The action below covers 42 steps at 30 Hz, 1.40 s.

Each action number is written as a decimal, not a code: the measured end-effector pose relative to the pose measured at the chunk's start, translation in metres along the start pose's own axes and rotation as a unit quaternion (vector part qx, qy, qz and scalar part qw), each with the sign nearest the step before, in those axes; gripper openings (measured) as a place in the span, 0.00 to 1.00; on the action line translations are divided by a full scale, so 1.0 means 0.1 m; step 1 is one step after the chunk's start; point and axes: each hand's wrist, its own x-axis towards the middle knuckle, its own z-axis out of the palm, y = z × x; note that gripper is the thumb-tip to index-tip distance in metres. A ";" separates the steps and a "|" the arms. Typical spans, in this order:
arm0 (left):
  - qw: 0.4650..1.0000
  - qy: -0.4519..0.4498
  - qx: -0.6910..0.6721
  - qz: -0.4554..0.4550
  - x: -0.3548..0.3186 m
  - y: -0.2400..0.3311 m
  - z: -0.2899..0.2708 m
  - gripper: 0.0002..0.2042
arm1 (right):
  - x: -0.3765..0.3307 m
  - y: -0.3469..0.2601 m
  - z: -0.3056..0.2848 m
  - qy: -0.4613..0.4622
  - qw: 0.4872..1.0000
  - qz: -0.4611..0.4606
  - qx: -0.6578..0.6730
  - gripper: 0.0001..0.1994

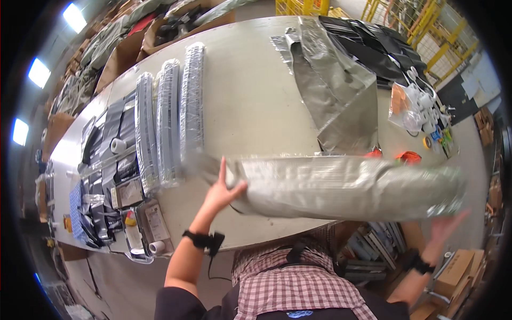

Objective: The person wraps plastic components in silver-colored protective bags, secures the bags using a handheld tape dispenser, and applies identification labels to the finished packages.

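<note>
A long, plastic-wrapped grey roll (pixel 346 186) stretches across the near edge of the table (pixel 248 101). The person's left hand (pixel 223 193) touches its left end, thumb and forefinger apart; the blurred right hand (pixel 446 226) is at its right end. I can't tell whether either clamps it.

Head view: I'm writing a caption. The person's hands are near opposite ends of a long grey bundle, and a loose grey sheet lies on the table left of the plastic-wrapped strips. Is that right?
Not quite: the head view shows the loose grey sheet on the table to the right of the plastic-wrapped strips. The rest is correct.
</note>
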 end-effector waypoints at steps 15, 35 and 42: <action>0.960 -0.141 -0.198 -0.140 -1.55 0.28 0.72 0.38 | -1.16 2.80 1.27 -0.645 0.553 -0.287 -0.443 0.30; 0.950 0.042 0.143 0.274 -1.78 -0.56 0.35 0.20 | -1.31 2.24 -0.68 -0.513 0.486 -0.416 -0.572 0.26; 0.832 -0.211 0.284 0.427 -1.63 -0.25 0.47 0.33 | -1.47 2.78 -0.47 -0.736 0.384 -0.389 -0.400 0.19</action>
